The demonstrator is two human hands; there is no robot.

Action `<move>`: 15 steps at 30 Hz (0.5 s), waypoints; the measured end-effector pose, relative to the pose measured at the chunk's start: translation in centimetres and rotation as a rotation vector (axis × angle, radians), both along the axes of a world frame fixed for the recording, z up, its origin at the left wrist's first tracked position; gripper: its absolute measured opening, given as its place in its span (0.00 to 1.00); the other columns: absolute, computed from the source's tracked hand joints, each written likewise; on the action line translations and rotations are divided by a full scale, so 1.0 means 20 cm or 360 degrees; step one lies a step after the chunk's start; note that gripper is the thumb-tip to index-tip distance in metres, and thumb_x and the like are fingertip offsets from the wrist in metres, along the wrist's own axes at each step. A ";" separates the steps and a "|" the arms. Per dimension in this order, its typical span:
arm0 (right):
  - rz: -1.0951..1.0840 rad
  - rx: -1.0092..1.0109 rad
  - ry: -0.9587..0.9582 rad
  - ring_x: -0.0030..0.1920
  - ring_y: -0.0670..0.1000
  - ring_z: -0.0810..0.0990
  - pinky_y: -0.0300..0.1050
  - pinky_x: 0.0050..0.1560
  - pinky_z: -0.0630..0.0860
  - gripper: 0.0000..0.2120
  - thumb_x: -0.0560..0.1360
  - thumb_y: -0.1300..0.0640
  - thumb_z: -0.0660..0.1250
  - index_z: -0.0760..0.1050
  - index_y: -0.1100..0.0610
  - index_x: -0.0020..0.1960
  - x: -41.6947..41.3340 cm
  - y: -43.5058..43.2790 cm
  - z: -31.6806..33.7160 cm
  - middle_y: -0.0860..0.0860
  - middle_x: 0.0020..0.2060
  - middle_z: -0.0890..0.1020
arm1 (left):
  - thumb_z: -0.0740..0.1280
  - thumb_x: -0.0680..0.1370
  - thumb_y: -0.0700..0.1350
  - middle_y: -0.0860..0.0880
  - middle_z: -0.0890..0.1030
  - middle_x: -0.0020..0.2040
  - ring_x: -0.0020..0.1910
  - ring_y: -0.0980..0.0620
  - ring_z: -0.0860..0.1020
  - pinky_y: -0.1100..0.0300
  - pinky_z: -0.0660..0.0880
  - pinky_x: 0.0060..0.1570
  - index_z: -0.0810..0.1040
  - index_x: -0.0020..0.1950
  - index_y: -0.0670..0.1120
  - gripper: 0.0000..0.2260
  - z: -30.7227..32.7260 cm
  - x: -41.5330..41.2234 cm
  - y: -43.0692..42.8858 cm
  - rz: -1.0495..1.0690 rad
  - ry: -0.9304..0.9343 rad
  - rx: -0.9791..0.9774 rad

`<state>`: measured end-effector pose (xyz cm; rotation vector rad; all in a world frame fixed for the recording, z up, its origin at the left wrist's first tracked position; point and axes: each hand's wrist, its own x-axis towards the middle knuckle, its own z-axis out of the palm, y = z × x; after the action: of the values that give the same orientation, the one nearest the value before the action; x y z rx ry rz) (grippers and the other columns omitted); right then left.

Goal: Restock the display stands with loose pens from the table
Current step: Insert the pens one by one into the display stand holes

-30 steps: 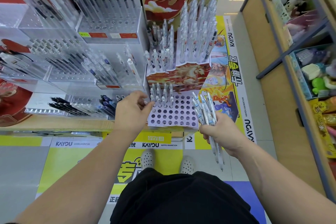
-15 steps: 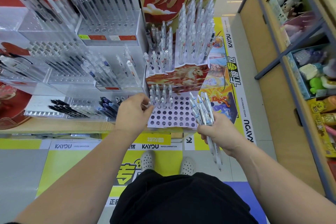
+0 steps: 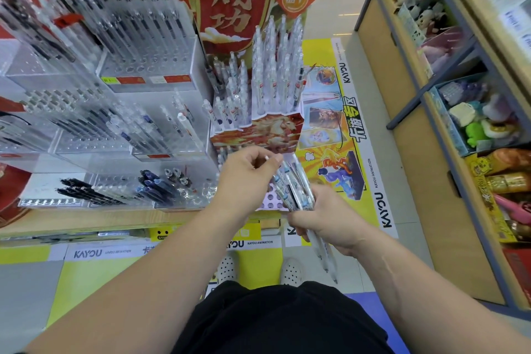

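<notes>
My right hand [image 3: 324, 218] grips a bundle of clear pens [image 3: 293, 184], tips pointing down past my wrist and caps fanned up to the left. My left hand [image 3: 244, 175] has reached across to the bundle and pinches the top of one pen between thumb and fingers. Behind both hands stands the tiered red-and-gold cardboard stand [image 3: 258, 129]; its upper tiers hold upright clear pens [image 3: 275, 66], and its lilac bottom tier of round holes [image 3: 270, 198] is mostly hidden by my hands.
Clear acrylic pen racks [image 3: 123, 95] with black and blue pens fill the left, on a wooden counter edge [image 3: 86, 224]. A wooden shelf unit [image 3: 425, 129] with toys and small goods runs along the right. Yellow floor graphics lie below, and my shoes are by the counter.
My left hand left the bottom tier's holes and moved right to the bundle, pinching one pen. My right hand shifted the bundle slightly left and nearer. The view tilted a little.
</notes>
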<state>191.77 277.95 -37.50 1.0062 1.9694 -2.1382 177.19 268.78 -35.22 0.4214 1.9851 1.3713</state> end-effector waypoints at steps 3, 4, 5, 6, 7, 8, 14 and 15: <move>-0.0020 -0.0001 -0.0013 0.30 0.52 0.76 0.48 0.32 0.73 0.07 0.73 0.70 0.71 0.75 0.61 0.48 0.03 0.02 -0.02 0.51 0.30 0.78 | 0.74 0.78 0.43 0.54 0.75 0.26 0.26 0.53 0.73 0.63 0.69 0.26 0.83 0.43 0.43 0.06 0.00 0.00 0.02 0.0053 -0.0057 0.0043; -0.0026 -0.0005 -0.0016 0.30 0.53 0.76 0.48 0.33 0.73 0.07 0.73 0.69 0.71 0.75 0.61 0.48 0.03 0.02 -0.02 0.52 0.30 0.78 | 0.75 0.77 0.42 0.53 0.75 0.26 0.25 0.54 0.72 0.63 0.68 0.26 0.83 0.43 0.42 0.05 0.00 0.00 0.03 0.0086 -0.0090 0.0068; -0.0028 -0.0012 -0.0019 0.31 0.53 0.76 0.49 0.33 0.73 0.07 0.73 0.68 0.71 0.75 0.62 0.49 0.04 0.02 -0.03 0.53 0.31 0.78 | 0.76 0.76 0.41 0.52 0.76 0.26 0.24 0.55 0.71 0.63 0.68 0.25 0.83 0.44 0.41 0.05 0.00 0.01 0.04 0.0128 -0.0121 0.0094; -0.0028 -0.0020 -0.0023 0.31 0.54 0.76 0.49 0.33 0.73 0.08 0.73 0.68 0.71 0.75 0.62 0.49 0.05 0.03 -0.03 0.54 0.31 0.78 | 0.77 0.75 0.40 0.51 0.76 0.26 0.24 0.55 0.70 0.64 0.68 0.25 0.83 0.44 0.39 0.05 0.00 0.01 0.04 0.0172 -0.0146 0.0113; -0.0028 -0.0029 -0.0022 0.31 0.54 0.76 0.49 0.33 0.73 0.08 0.72 0.68 0.71 0.75 0.61 0.49 0.05 0.03 -0.04 0.54 0.31 0.78 | 0.77 0.74 0.40 0.51 0.76 0.26 0.24 0.55 0.70 0.65 0.68 0.25 0.84 0.44 0.39 0.05 0.00 0.01 0.05 0.0208 -0.0163 0.0125; -0.0027 -0.0034 -0.0020 0.31 0.54 0.76 0.49 0.33 0.73 0.08 0.72 0.68 0.71 0.75 0.61 0.48 0.05 0.03 -0.04 0.54 0.31 0.78 | 0.78 0.73 0.39 0.51 0.76 0.26 0.24 0.56 0.70 0.65 0.68 0.26 0.84 0.44 0.40 0.05 0.00 0.01 0.05 0.0237 -0.0169 0.0130; 0.0008 -0.0045 -0.0024 0.30 0.56 0.75 0.50 0.35 0.72 0.09 0.69 0.63 0.71 0.73 0.60 0.46 0.07 0.05 -0.06 0.57 0.29 0.78 | 0.76 0.75 0.39 0.47 0.78 0.30 0.26 0.53 0.72 0.62 0.71 0.28 0.84 0.43 0.45 0.03 0.05 -0.04 0.06 0.0280 -0.0114 0.0245; 0.0017 -0.0048 -0.0027 0.30 0.56 0.74 0.51 0.36 0.72 0.09 0.68 0.62 0.70 0.73 0.60 0.46 0.07 0.05 -0.06 0.57 0.29 0.78 | 0.76 0.75 0.38 0.48 0.78 0.30 0.27 0.53 0.73 0.62 0.71 0.28 0.84 0.44 0.44 0.03 0.06 -0.04 0.06 0.0272 -0.0090 0.0281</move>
<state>193.21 278.88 -38.65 1.0038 1.9242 -2.1400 176.37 270.00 -33.98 0.2937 1.8969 1.6547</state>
